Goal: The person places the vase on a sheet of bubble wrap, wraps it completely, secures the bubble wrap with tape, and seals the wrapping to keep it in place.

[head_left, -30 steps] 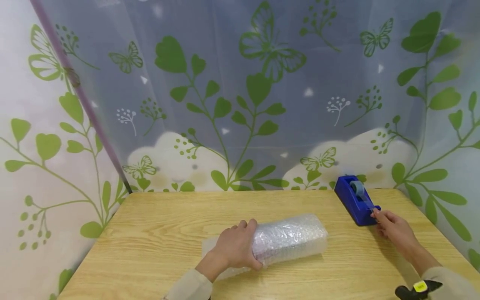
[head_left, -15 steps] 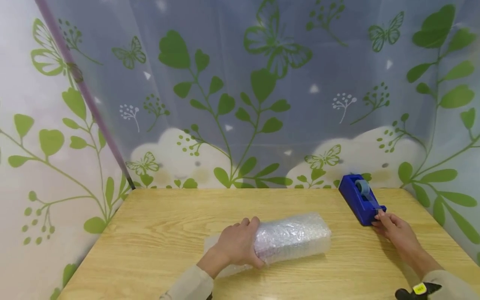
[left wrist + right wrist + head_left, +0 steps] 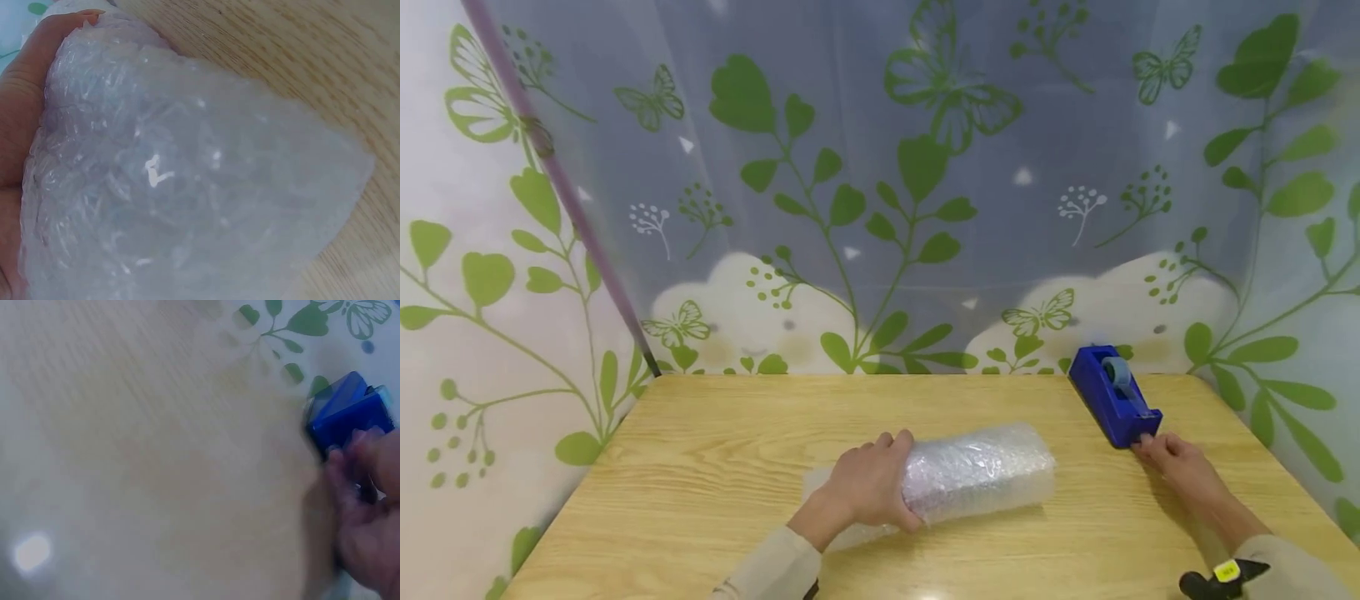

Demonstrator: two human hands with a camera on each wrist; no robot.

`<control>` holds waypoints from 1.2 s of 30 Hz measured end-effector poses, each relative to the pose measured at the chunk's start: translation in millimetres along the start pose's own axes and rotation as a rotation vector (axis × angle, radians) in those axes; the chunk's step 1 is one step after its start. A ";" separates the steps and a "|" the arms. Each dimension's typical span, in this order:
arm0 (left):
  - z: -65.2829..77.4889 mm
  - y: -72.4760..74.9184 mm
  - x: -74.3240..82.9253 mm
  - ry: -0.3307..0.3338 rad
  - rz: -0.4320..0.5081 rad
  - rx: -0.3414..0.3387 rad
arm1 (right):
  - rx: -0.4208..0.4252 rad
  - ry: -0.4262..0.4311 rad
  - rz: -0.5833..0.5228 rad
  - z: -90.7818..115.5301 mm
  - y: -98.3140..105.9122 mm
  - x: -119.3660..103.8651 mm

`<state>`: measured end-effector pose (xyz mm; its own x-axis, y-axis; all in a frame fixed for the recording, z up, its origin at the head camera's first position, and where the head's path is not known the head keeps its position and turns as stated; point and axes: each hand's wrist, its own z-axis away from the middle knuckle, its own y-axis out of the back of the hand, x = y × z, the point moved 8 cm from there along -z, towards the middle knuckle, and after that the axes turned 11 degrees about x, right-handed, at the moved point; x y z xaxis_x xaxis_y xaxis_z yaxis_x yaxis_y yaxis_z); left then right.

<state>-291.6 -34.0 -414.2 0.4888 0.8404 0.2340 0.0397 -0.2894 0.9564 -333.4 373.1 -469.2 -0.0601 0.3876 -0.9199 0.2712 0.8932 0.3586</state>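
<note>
A roll of clear bubble wrap [image 3: 981, 471] lies on its side on the wooden table, a loose flap [image 3: 857, 537] reaching out to the left. My left hand [image 3: 868, 483] grips its left end, thumb in front and fingers over the top. In the left wrist view the bubble wrap [image 3: 187, 162] fills most of the picture. A blue tape dispenser [image 3: 1112, 400] stands at the back right, with a tape roll [image 3: 1116, 372] in it. My right hand [image 3: 1183, 471] is at its front, below the cutter, thumb and fingers pinched together on the tape's end, which is mostly hidden.
The wooden table [image 3: 737, 433] ends at the back against a printed curtain [image 3: 820, 208] with leaves and butterflies. A purple pole [image 3: 572, 192] slants down to its back left corner. More curtain hangs at both sides.
My right hand has slid down from the dispenser's cutter to the front face below it. My left hand stays on the bubble wrap. The head view has shifted slightly.
</note>
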 end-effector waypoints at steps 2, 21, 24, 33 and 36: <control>0.9 0.2 -1.4 0.007 0.002 -0.006 | 0.023 0.024 0.218 1.2 -2.0 -0.4; -3.0 1.9 3.1 -0.017 -0.023 -0.002 | -0.106 -0.119 -0.178 21.8 -17.7 -30.9; -2.8 1.5 1.5 -0.008 -0.020 -0.014 | -0.159 0.001 -0.239 32.4 -27.0 -59.9; -3.7 1.5 0.8 -0.004 -0.011 -0.012 | -0.371 0.279 -0.265 69.9 -67.0 -140.0; -5.0 0.2 1.0 -0.002 -0.007 -0.022 | -0.448 0.310 -0.279 82.0 -85.4 -155.7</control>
<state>-295.5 -30.9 -412.9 0.4905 0.8413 0.2273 0.0242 -0.2739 0.9615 -268.5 217.7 -369.6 -0.3660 0.1136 -0.9236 -0.2212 0.9535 0.2049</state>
